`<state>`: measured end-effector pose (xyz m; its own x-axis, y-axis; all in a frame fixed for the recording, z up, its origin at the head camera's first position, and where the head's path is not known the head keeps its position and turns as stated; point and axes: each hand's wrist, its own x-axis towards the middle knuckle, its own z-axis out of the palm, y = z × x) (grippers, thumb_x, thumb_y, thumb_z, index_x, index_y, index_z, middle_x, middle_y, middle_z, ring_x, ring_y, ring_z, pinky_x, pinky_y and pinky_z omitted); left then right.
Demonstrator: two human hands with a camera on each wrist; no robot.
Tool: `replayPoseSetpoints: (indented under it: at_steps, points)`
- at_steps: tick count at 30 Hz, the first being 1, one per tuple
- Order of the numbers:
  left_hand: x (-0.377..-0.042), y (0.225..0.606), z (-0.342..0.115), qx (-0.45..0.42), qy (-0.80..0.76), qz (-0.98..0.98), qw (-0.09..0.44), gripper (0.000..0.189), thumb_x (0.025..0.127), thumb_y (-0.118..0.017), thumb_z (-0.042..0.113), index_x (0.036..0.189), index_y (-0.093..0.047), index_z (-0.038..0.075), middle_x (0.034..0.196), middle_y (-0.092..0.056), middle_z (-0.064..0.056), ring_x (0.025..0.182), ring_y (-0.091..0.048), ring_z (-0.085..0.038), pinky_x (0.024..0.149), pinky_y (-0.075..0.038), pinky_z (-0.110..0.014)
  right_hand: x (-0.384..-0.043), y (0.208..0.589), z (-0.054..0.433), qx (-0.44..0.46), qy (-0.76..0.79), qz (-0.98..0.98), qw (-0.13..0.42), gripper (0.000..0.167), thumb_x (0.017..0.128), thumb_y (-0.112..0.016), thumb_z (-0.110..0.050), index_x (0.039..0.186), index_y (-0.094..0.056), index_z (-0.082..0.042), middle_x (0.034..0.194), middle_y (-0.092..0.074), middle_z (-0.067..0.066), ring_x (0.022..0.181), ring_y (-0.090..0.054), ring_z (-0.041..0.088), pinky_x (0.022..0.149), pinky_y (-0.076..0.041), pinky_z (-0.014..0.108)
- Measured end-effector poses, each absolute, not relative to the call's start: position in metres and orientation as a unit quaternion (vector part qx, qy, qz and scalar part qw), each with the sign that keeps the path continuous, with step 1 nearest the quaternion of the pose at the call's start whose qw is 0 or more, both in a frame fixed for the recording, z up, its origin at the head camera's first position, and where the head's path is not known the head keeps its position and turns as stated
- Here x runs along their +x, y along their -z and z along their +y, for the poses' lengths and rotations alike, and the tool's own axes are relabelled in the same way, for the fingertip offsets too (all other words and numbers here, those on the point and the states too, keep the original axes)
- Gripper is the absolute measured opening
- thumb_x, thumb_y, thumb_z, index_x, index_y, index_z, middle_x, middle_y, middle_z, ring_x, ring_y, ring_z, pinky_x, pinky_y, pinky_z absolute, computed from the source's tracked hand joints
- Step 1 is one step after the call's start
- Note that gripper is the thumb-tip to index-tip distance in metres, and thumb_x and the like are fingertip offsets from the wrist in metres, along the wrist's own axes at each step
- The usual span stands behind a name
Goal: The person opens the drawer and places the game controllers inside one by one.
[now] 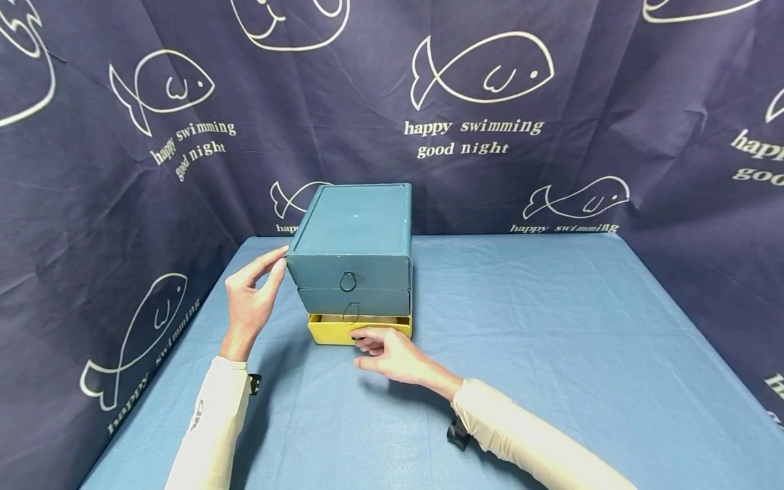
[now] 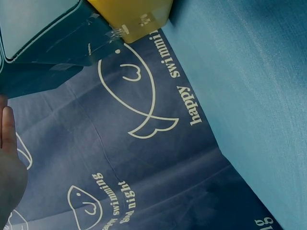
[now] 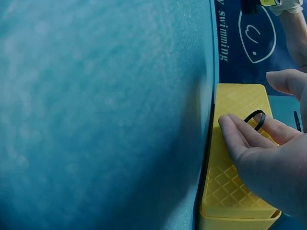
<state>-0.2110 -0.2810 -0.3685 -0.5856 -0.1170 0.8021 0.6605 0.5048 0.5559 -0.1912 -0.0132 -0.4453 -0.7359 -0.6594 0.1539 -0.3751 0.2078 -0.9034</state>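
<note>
A stacked drawer box point(image 1: 361, 221) with a teal top and two teal drawers stands on the table, its bottom yellow drawer point(image 1: 327, 332) pulled out a little. My left hand point(image 1: 250, 296) touches the upper left front corner of the box with its fingers nearly straight. At the front of the yellow drawer is my right hand point(image 1: 398, 357); one finger is hooked through its black loop pull point(image 3: 263, 118), while the thumb stays apart. Black loops also hang on the upper drawers point(image 1: 348, 280). What lies inside the yellow drawer is mostly hidden.
A blue cloth covers the table point(image 1: 551, 340), stretching to the right of the box. Behind and at both sides hangs a dark curtain point(image 1: 478, 190) with white fish drawings and lettering.
</note>
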Motion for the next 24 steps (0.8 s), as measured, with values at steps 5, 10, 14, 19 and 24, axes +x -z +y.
replayPoseSetpoints:
  at_steps: [5, 10, 14, 19, 24]
  points:
    - [-0.21, 0.3681, -0.2811, -0.178, 0.461, -0.759, 0.424, 0.029, 0.09, -0.067, -0.017, 0.117, -0.074, -0.009, 0.11, -0.073, -0.025, 0.095, -0.067, 0.005, 0.092, -0.051, -0.018, -0.1943, 0.4455, -0.0139, -0.339, 0.529, 0.767, 0.129, 0.049, 0.093, -0.076, -0.01, 0.138, -0.062, 0.003, 0.127, -0.069, 0.021, 0.117, -0.066, 0.036, 0.1, -0.052, 0.038]
    - [-0.2104, 0.3676, -0.2816, -0.181, 0.459, -0.76, 0.424, 0.028, 0.09, -0.068, -0.016, 0.117, -0.074, -0.008, 0.109, -0.074, -0.024, 0.095, -0.067, 0.004, 0.091, -0.052, -0.022, -0.1973, 0.4448, -0.0141, -0.336, 0.53, 0.769, 0.121, 0.049, 0.092, -0.076, -0.011, 0.137, -0.063, 0.004, 0.125, -0.069, 0.022, 0.116, -0.066, 0.037, 0.1, -0.052, 0.04]
    - [-0.2108, 0.3676, -0.2814, -0.184, 0.463, -0.757, 0.423, 0.029, 0.09, -0.069, -0.015, 0.117, -0.075, -0.007, 0.11, -0.074, -0.022, 0.095, -0.068, 0.002, 0.09, -0.053, -0.022, -0.1979, 0.4447, -0.0137, -0.333, 0.53, 0.77, 0.122, 0.049, 0.092, -0.076, -0.011, 0.137, -0.063, 0.004, 0.126, -0.069, 0.022, 0.117, -0.066, 0.038, 0.101, -0.052, 0.041]
    - [-0.2097, 0.3667, -0.2809, -0.185, 0.464, -0.756, 0.423, 0.028, 0.09, -0.068, -0.016, 0.117, -0.074, -0.009, 0.109, -0.073, -0.025, 0.094, -0.067, 0.003, 0.09, -0.053, -0.023, -0.1987, 0.4437, -0.014, -0.333, 0.531, 0.769, 0.123, 0.05, 0.092, -0.076, -0.012, 0.138, -0.063, 0.004, 0.126, -0.069, 0.023, 0.117, -0.065, 0.037, 0.101, -0.052, 0.039]
    - [-0.2075, 0.364, -0.2779, -0.186, 0.466, -0.755, 0.423, 0.028, 0.09, -0.067, -0.017, 0.117, -0.073, -0.011, 0.109, -0.073, -0.027, 0.095, -0.067, 0.004, 0.09, -0.052, -0.02, -0.2005, 0.4425, -0.0138, -0.332, 0.535, 0.768, 0.123, 0.049, 0.092, -0.075, -0.011, 0.137, -0.063, 0.005, 0.126, -0.068, 0.024, 0.117, -0.065, 0.038, 0.101, -0.052, 0.036]
